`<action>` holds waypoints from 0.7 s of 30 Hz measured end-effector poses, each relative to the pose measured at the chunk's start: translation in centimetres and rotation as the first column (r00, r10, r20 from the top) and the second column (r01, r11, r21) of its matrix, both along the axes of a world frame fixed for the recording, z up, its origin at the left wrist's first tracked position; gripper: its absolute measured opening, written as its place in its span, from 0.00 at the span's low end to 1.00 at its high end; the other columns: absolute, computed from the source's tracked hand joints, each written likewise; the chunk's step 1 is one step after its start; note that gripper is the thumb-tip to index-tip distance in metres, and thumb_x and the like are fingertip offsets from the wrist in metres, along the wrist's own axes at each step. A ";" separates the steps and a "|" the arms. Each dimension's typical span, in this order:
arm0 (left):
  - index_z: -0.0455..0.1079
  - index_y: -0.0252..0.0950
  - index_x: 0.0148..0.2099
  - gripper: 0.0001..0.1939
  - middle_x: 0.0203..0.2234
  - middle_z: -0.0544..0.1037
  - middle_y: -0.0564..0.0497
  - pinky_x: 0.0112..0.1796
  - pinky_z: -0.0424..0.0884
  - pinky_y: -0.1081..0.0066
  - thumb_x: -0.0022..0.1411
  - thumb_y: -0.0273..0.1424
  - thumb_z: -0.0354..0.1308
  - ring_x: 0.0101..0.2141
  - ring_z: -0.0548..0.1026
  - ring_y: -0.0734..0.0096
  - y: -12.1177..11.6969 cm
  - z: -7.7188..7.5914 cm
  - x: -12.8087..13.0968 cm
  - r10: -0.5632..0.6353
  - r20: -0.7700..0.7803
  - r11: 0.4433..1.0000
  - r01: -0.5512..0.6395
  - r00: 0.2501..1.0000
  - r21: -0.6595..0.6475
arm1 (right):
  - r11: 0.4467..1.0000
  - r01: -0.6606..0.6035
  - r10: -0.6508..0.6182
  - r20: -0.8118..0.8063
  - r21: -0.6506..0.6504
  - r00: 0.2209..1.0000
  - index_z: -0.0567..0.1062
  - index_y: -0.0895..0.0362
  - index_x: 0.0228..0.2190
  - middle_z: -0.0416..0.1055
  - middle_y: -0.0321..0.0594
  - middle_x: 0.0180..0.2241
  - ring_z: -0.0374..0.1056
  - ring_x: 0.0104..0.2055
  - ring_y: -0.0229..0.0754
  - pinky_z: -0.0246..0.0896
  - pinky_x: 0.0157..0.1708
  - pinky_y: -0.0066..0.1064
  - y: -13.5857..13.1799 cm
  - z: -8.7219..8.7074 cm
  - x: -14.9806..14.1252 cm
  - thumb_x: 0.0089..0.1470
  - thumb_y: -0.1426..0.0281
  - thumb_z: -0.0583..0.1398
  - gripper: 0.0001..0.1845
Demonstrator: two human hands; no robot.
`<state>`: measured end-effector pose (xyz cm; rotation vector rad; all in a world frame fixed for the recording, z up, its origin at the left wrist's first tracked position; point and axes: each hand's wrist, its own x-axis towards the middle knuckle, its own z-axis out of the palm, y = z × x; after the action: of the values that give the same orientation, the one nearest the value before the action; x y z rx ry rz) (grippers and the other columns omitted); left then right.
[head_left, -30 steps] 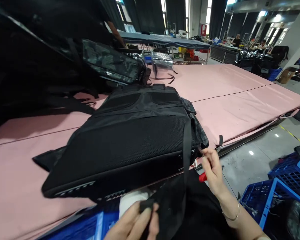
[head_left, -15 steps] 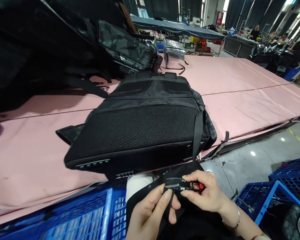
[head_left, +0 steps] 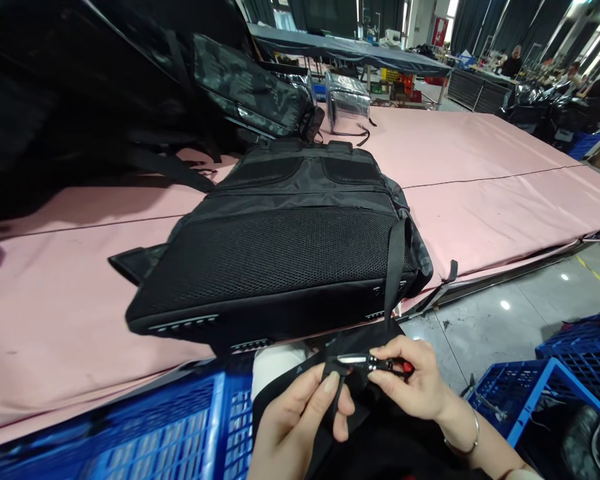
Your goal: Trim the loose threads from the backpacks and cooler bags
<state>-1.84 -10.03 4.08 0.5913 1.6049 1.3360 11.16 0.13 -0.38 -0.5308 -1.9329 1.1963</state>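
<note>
A black backpack [head_left: 280, 260] lies on the pink-covered table, its mesh back panel facing up. From its right side a black webbing strap [head_left: 395, 267] hangs over the table edge toward my lap. My left hand [head_left: 313, 407] pinches a piece of black strap between thumb and fingers. Closed around a pair of black thread snips [head_left: 377, 363] with a red part is my right hand [head_left: 415, 380]. The blades point left, right beside the strap at my left fingertips. Whether they touch the strap I cannot tell.
Camouflage-patterned bags [head_left: 250, 87] pile up at the table's back left. A silvery box-shaped piece [head_left: 347, 103] stands on the pink table [head_left: 480, 167]. Blue crates [head_left: 165, 427] stand below the front edge, with another blue crate [head_left: 520, 393] at right. People sit far back.
The snips' blades have come together; they were spread apart before. My right hand has shifted very slightly, while my left hand keeps its pinch on the strap.
</note>
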 end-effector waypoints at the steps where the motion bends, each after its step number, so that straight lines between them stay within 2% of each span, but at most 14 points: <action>1: 0.68 0.36 0.22 0.16 0.13 0.66 0.54 0.28 0.59 0.73 0.57 0.39 0.54 0.19 0.62 0.74 0.0 0.0 -0.1 0.005 0.017 1.000 -0.005 1.000 0.001 | 1.000 -0.008 0.009 0.010 -0.025 1.000 0.71 0.54 0.34 0.67 0.29 0.19 0.57 0.16 0.31 0.54 0.16 0.23 0.0 0.0 0.1 0.50 0.70 0.62 0.07; 3: 0.68 0.35 0.22 0.15 0.14 0.67 0.54 0.28 0.59 0.73 0.56 0.38 0.55 0.19 0.62 0.74 0.0 0.0 -0.1 0.015 0.032 1.000 -0.016 0.999 0.006 | 0.998 -0.035 0.037 0.051 -0.048 0.998 0.71 0.54 0.34 0.65 0.28 0.18 0.56 0.16 0.30 0.53 0.16 0.24 -0.1 -0.1 0.2 0.49 0.69 0.63 0.09; 6: 0.69 0.36 0.22 0.15 0.13 0.65 0.55 0.31 0.60 0.71 0.56 0.38 0.54 0.20 0.62 0.73 -0.1 0.2 0.1 0.043 0.015 0.999 -0.044 0.999 0.033 | 0.997 -0.055 0.059 0.093 -0.046 0.994 0.71 0.54 0.35 0.68 0.30 0.20 0.58 0.17 0.31 0.55 0.16 0.24 0.0 -0.2 0.2 0.48 0.68 0.63 0.10; 12: 0.69 0.36 0.24 0.14 0.13 0.65 0.55 0.33 0.61 0.70 0.57 0.39 0.54 0.20 0.62 0.72 -0.2 -0.1 0.4 0.077 -0.026 0.995 -0.076 0.997 0.063 | 0.993 -0.028 0.023 0.042 0.118 0.999 0.72 0.54 0.34 0.73 0.36 0.24 0.63 0.19 0.34 0.59 0.19 0.26 -0.1 -0.4 0.0 0.51 0.68 0.61 0.06; 14: 0.68 0.36 0.22 0.16 0.13 0.65 0.54 0.32 0.61 0.70 0.56 0.40 0.55 0.21 0.63 0.72 -0.3 -0.3 0.2 0.073 -0.017 0.996 -0.072 0.997 0.056 | 0.992 -0.014 0.010 0.034 0.127 0.999 0.73 0.54 0.33 0.73 0.36 0.24 0.63 0.19 0.34 0.59 0.19 0.26 -0.1 -0.5 0.0 0.52 0.67 0.61 0.05; 16: 0.67 0.35 0.23 0.16 0.13 0.64 0.54 0.28 0.60 0.71 0.55 0.41 0.57 0.20 0.62 0.73 -0.3 -0.5 0.0 0.078 0.063 0.996 -0.080 0.995 0.038 | 1.000 -0.001 0.001 0.020 0.021 1.000 0.72 0.54 0.32 0.72 0.36 0.23 0.61 0.18 0.33 0.57 0.18 0.26 -0.3 -0.8 0.0 0.52 0.65 0.60 0.06; 18: 0.67 0.34 0.27 0.14 0.13 0.64 0.55 0.22 0.57 0.74 0.53 0.41 0.59 0.17 0.60 0.77 -0.3 -0.7 0.0 0.081 0.231 0.996 -0.087 0.970 0.014 | 0.984 -0.014 0.010 -0.025 -0.178 1.000 0.71 0.55 0.32 0.69 0.34 0.22 0.59 0.18 0.33 0.55 0.17 0.25 -0.3 -1.1 -0.2 0.52 0.60 0.60 0.11; 21: 0.65 0.34 0.31 0.14 0.12 0.62 0.58 0.17 0.50 0.78 0.53 0.41 0.59 0.12 0.53 0.83 -0.4 -1.0 0.5 0.005 0.513 1.000 -0.003 0.858 -0.005 | 0.882 -0.138 0.093 -0.122 -0.450 0.988 0.72 0.55 0.36 0.64 0.31 0.19 0.57 0.18 0.32 0.54 0.17 0.24 -0.2 -1.6 -0.8 0.44 0.53 0.64 0.23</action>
<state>-1.36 -10.39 3.08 0.1951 1.1661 1.3517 10.39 -0.10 -1.99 -0.5897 -1.6145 1.7415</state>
